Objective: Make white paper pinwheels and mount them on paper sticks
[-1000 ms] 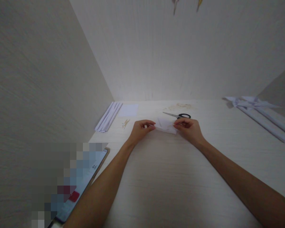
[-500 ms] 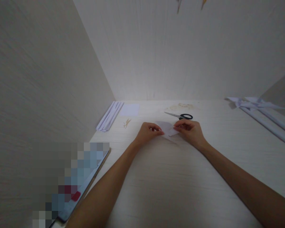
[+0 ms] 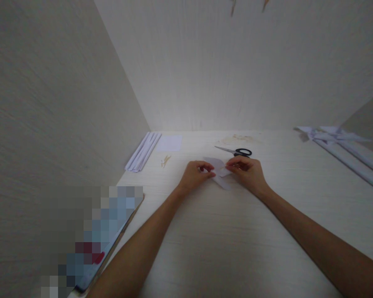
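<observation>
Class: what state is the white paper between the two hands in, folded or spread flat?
Folded: the white paper shows angled flaps and creases, pinched between the left hand and right hand rather than lying flat.

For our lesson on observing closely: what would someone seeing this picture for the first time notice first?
Two bare arms reach to the middle of a pale table, where the left hand and right hand pinch a small white piece of paper between them. Just behind lie black-handled scissors. Rolled white paper tubes lie far right, folded white strips far left.
</observation>
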`<control>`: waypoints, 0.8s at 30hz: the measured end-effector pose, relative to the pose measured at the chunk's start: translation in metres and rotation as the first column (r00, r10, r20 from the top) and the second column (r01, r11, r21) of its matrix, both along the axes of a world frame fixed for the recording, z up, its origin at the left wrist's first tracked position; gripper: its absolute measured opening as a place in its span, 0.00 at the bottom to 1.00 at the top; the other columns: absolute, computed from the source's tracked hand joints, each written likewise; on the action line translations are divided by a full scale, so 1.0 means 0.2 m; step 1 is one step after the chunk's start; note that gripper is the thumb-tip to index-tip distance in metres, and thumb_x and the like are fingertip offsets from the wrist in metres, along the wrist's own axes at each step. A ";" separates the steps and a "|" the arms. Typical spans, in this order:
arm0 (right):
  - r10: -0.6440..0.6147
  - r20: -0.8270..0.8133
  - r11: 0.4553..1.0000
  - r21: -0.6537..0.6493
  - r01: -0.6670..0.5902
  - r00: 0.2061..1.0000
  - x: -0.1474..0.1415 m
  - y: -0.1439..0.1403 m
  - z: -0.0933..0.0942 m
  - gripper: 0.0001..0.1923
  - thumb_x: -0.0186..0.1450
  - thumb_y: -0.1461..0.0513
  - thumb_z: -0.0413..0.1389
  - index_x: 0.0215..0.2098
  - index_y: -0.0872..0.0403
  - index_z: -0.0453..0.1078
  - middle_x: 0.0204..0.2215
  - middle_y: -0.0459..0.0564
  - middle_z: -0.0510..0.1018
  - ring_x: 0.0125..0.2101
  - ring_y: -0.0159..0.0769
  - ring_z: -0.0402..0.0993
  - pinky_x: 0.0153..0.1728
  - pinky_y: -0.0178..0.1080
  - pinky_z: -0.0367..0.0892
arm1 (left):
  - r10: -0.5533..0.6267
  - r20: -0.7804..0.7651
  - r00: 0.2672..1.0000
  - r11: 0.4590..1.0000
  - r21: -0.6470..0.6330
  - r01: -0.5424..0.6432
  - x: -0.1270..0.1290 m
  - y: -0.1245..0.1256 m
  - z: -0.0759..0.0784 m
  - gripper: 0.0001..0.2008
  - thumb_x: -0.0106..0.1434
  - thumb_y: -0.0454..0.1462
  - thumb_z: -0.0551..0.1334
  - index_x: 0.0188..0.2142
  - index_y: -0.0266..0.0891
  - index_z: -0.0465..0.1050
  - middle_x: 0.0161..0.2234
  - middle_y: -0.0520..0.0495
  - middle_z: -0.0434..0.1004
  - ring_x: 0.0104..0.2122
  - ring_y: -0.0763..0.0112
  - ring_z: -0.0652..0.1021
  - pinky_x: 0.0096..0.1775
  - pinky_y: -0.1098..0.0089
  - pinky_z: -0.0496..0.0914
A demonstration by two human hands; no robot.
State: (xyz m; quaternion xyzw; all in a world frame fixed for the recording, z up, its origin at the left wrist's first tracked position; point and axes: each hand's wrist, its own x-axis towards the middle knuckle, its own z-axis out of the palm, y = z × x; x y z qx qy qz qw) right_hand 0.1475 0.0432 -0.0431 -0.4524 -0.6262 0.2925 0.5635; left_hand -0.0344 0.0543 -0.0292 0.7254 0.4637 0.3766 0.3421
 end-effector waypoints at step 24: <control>-0.016 0.101 0.996 0.093 0.007 0.995 -0.02 -0.01 -0.01 0.01 0.51 0.65 0.58 0.24 0.54 0.70 0.22 0.46 0.75 0.24 0.31 0.69 0.26 0.36 0.65 | -0.047 0.132 0.990 0.993 -0.105 0.061 0.05 -0.01 -0.03 0.21 0.48 0.28 0.60 0.43 0.32 0.70 0.26 0.49 0.72 0.26 0.75 0.71 0.34 0.70 0.68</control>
